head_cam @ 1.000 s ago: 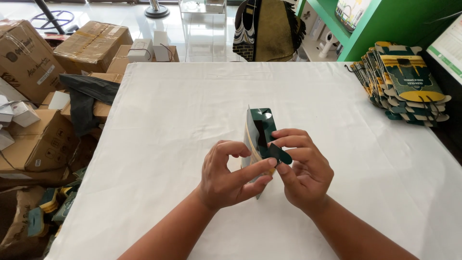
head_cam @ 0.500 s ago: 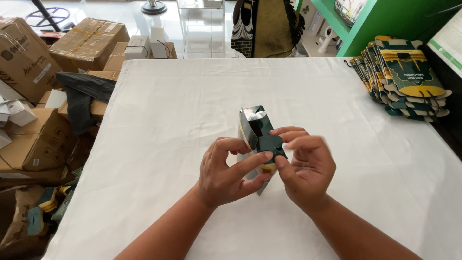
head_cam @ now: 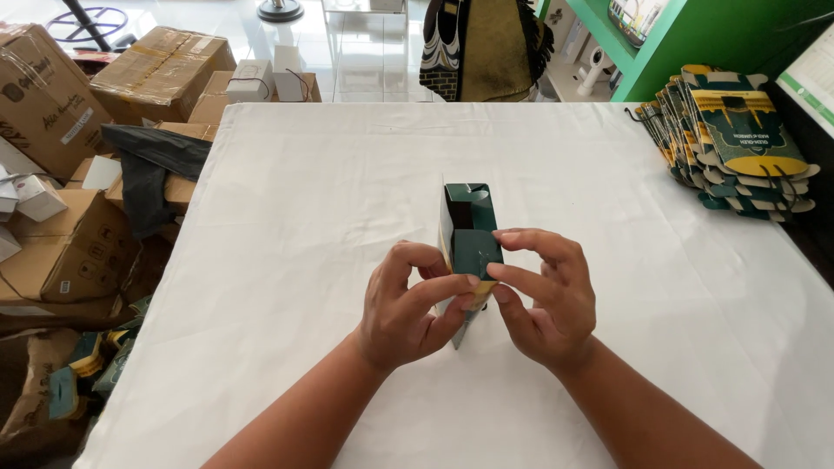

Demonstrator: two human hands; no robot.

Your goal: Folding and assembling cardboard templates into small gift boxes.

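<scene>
A small dark green cardboard box (head_cam: 469, 227) with a yellow lower edge stands in the middle of the white table (head_cam: 304, 217). Both hands hold it. My left hand (head_cam: 408, 304) grips its left side, thumb pressed on a green flap at the near end. My right hand (head_cam: 547, 295) pinches the same flap from the right with thumb and forefinger. The box's far end is open, with another flap standing up. The lower part of the box is hidden behind my fingers.
A fanned stack of flat green and yellow box blanks (head_cam: 730, 139) lies at the table's right edge, by a green shelf (head_cam: 686, 39). Brown cartons (head_cam: 156, 69) and small white boxes (head_cam: 35, 200) crowd the floor on the left. A dark bag (head_cam: 482, 48) stands beyond the table.
The box has squared up and turned more upright. The loose flap that my right hand was folding now lies flat on the box's near end, pinched by both hands.
</scene>
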